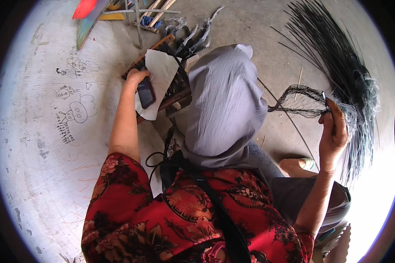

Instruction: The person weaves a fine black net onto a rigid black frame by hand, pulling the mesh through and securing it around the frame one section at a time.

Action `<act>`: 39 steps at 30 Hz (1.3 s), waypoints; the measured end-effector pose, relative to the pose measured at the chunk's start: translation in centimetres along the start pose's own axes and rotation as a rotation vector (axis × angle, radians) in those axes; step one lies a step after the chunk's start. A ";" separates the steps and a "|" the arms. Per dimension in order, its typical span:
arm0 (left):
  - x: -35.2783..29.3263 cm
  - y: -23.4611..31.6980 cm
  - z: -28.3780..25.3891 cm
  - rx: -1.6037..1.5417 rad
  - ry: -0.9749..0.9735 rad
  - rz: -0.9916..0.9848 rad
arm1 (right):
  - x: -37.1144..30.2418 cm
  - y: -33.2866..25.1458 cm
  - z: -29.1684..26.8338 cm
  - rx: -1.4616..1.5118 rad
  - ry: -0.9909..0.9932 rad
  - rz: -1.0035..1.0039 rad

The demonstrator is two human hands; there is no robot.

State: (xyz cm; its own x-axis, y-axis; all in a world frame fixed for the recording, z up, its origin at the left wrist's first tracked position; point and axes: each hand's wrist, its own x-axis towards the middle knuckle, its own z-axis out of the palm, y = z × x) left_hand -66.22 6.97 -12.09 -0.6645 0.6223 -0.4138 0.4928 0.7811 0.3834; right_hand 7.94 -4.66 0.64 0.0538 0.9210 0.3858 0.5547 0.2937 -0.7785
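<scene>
At the left, my left hand (137, 75) grips the upper end of a dark smartphone (146, 94). The phone is over a pale sheet of paper or card (163, 70), which rests on a dark wooden rack (176, 98). Out to the right, my right hand (334, 125) is closed, with thumb and fingers pinched at the end of a black mesh net (300, 104). A thin, pale, shiny tool (324, 99) stands up from those fingers; its lower part is hidden. The net stretches left to a grey cloth (224, 105) draped over my lap.
A large bundle of long black strands (338, 57) lies along the right. Scraps of grey netting (197, 37) and a metal-legged stand (138, 22) are at the far side. A wall with ink drawings (77, 111) borders the left. My sandalled foot (296, 165) is on the concrete floor.
</scene>
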 end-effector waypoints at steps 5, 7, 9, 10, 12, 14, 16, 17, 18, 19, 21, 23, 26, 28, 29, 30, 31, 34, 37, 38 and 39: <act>-0.6 0.3 -0.1 -0.044 -0.014 -0.011 | -0.2 0.1 -0.4 0.008 0.003 0.005; -0.9 0.4 -0.3 -0.061 -0.020 -0.016 | -0.4 0.0 -0.4 0.003 -0.001 -0.001; -1.1 0.4 -0.6 -0.075 -0.027 -0.020 | -0.5 -0.4 -0.2 0.000 0.010 0.003; -1.3 0.4 -0.7 -0.085 -0.029 -0.025 | -0.5 -0.6 -0.2 -0.001 0.013 0.005; -1.5 0.4 -0.8 -0.103 -0.034 -0.031 | -0.7 -1.2 -0.3 -0.010 0.009 0.015; -1.6 0.4 -1.0 -0.114 -0.040 -0.028 | -0.8 -1.9 -0.3 -0.022 0.005 0.016; -1.5 0.1 -1.6 -0.134 -0.038 -0.023 | -0.9 -2.4 -0.3 -0.025 0.002 0.011; -1.3 -0.1 -2.1 -0.109 -0.045 -0.036 | -1.0 -2.5 -0.3 -0.027 -0.008 0.015; -1.2 -0.4 -2.6 -0.096 -0.045 -0.043 | -1.0 -2.8 -0.3 -0.026 -0.013 0.016; -1.2 -0.4 -2.7 -0.085 -0.054 -0.048 | -1.0 -3.0 -0.3 -0.032 -0.017 0.019; -1.5 -0.3 -2.6 -0.119 -0.076 -0.040 | -1.0 -3.5 -0.3 -0.028 -0.006 0.006; -1.9 0.2 -2.0 -0.133 -0.076 -0.036 | -1.2 -3.6 -0.3 -0.034 -0.001 0.006; -1.6 0.2 -1.8 -0.121 -0.048 -0.028 | -1.4 -3.5 -0.2 -0.027 0.011 0.005; -0.7 -0.4 -2.1 -0.105 -0.027 -0.024 | -1.4 -3.6 -0.1 -0.012 0.020 0.001; -0.1 -1.0 -2.6 -0.094 -0.045 -0.032 | -1.4 -3.7 0.0 -0.004 0.016 0.001; 0.4 -1.9 -3.2 -0.088 -0.049 -0.039 | -1.3 -3.8 0.1 0.005 0.012 -0.001; 0.5 -1.6 -2.7 -0.082 -0.068 -0.038 | -1.4 -3.8 0.1 -0.002 0.014 0.002; 0.8 -1.4 -2.1 -0.082 -0.083 -0.032 | -1.5 -3.7 0.1 -0.034 0.003 -0.003; 0.8 -1.6 -2.5 -0.073 -0.085 -0.044 | -1.5 -3.9 0.5 -0.029 0.001 0.007; 0.7 -1.5 -2.6 -0.076 -0.092 -0.043 | -1.5 -4.1 0.6 -0.032 0.006 0.007; 0.5 -1.4 -2.7 -0.079 -0.097 -0.042 | -1.5 -4.0 0.7 -0.032 0.008 0.007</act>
State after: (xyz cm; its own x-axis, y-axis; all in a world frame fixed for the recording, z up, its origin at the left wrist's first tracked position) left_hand -68.80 6.05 -10.66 -0.6241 0.5939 -0.5078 0.4172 0.8028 0.4260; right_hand 5.06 -7.05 2.83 0.0649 0.9208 0.3846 0.5809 0.2785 -0.7649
